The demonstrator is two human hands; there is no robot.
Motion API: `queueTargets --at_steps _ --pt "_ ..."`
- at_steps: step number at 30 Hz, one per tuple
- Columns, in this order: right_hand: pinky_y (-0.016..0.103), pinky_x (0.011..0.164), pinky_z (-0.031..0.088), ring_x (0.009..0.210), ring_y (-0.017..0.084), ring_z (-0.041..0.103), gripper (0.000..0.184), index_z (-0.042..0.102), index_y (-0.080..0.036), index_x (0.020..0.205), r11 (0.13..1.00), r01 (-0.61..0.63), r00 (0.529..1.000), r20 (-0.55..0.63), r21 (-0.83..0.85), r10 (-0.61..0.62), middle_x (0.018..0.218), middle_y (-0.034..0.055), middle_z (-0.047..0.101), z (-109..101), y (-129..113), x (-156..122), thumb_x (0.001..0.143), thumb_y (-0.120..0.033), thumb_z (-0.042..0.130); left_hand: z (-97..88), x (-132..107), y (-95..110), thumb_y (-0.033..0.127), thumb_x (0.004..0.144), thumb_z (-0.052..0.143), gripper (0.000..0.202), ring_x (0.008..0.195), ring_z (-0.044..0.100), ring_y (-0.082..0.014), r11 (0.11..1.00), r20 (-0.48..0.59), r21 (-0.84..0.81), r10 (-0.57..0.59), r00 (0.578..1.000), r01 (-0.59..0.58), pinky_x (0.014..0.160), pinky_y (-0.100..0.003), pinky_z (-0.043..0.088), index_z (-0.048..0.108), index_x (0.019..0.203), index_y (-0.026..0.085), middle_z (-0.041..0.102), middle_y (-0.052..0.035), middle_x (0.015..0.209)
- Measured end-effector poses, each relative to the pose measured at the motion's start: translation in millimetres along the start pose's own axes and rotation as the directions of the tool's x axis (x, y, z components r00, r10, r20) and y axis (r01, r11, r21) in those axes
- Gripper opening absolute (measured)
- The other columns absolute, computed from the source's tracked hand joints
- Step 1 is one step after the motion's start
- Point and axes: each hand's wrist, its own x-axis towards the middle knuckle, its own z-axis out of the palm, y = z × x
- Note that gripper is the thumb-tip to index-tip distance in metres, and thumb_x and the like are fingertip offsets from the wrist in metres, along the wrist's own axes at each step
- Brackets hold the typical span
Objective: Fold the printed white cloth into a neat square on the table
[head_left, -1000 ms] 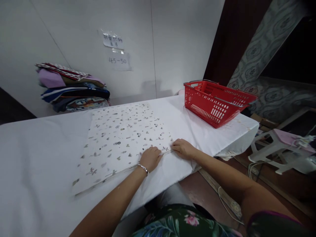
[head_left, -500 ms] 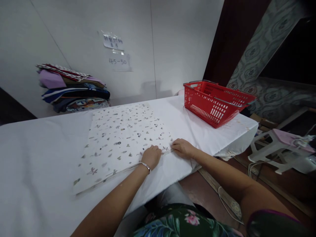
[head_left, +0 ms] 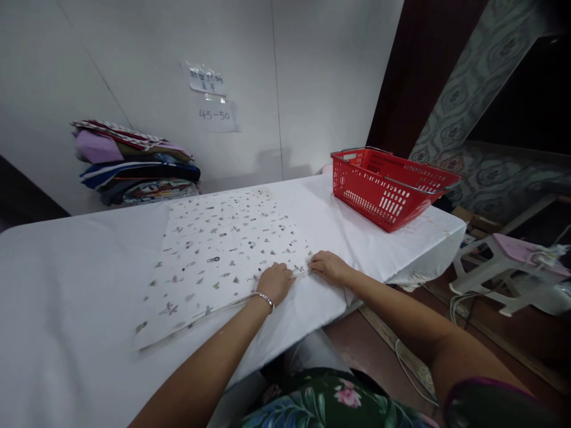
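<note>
A folded white cloth with small printed flowers (head_left: 223, 249) lies flat on the white-covered table (head_left: 66, 309). My left hand (head_left: 275, 281), with a bracelet on the wrist, rests curled on the cloth's near edge. My right hand (head_left: 329, 266) sits at the cloth's near right corner, fingers bent and pinching the edge. The two hands are a few centimetres apart along the same hem.
A red plastic basket (head_left: 388, 185) stands at the table's far right corner. A pile of folded coloured fabrics (head_left: 134, 163) lies against the white wall at the back left. Paper notes (head_left: 209, 98) are taped to the wall. A white stool (head_left: 504, 267) stands on the floor to the right.
Both hands stay at the cloth's near right edge with almost no movement; the view has tilted slightly.
</note>
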Motion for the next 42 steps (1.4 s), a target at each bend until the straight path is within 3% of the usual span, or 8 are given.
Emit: queueTargets --at_steps 12,21,36,42 --pt "0.03 0.075 0.038 0.086 0.019 0.053 0.013 0.064 -0.018 0.088 0.999 0.002 1.0 0.029 -0.045 0.0 0.091 0.0067 0.062 -3.3 -3.6 0.6 0.081 -0.021 0.053 4.2 1.9 3.2 0.021 0.088 0.037 0.029 0.09 0.053 -0.0215 0.998 -0.041 0.062 0.019 0.999 -0.016 0.075 -0.033 0.04 0.065 0.084 0.015 0.06 -0.0092 0.088" --pt "0.029 0.073 0.037 0.084 0.018 0.053 0.017 0.066 -0.019 0.087 0.999 -0.02 1.0 0.015 -0.028 0.02 0.091 0.006 0.063 -0.6 -2.1 2.0 0.086 -0.022 0.049 5.7 -0.8 1.2 0.035 0.086 0.043 0.027 0.091 0.052 -0.0216 1.0 -0.066 0.021 0.017 0.998 -0.016 0.077 -0.033 0.04 0.064 0.087 0.017 0.059 -0.0084 0.092" --pt "0.03 0.073 0.033 0.083 0.017 0.05 0.02 0.062 -0.016 0.088 0.988 0.012 1.0 0.009 -0.156 -0.011 0.086 0.0073 0.06 -3.5 -7.0 2.5 0.089 -0.021 0.043 5.1 3.0 8.0 0.021 0.084 0.042 0.022 0.09 0.054 -0.0213 0.994 -0.07 0.108 0.011 0.997 -0.003 0.073 -0.032 0.041 0.062 0.088 0.014 0.06 -0.0087 0.089" --pt "0.03 0.073 0.032 0.081 0.017 0.049 0.025 0.062 -0.015 0.089 0.985 0.025 1.0 -0.01 -0.172 -0.027 0.084 0.0071 0.06 -6.9 -11.7 -1.5 0.092 -0.023 0.038 13.9 1.5 5.0 0.017 0.085 0.04 0.021 0.088 0.054 -0.0215 0.986 -0.1 0.135 0.11 0.989 -0.096 0.073 -0.033 0.041 0.061 0.087 0.013 0.059 -0.0088 0.086"
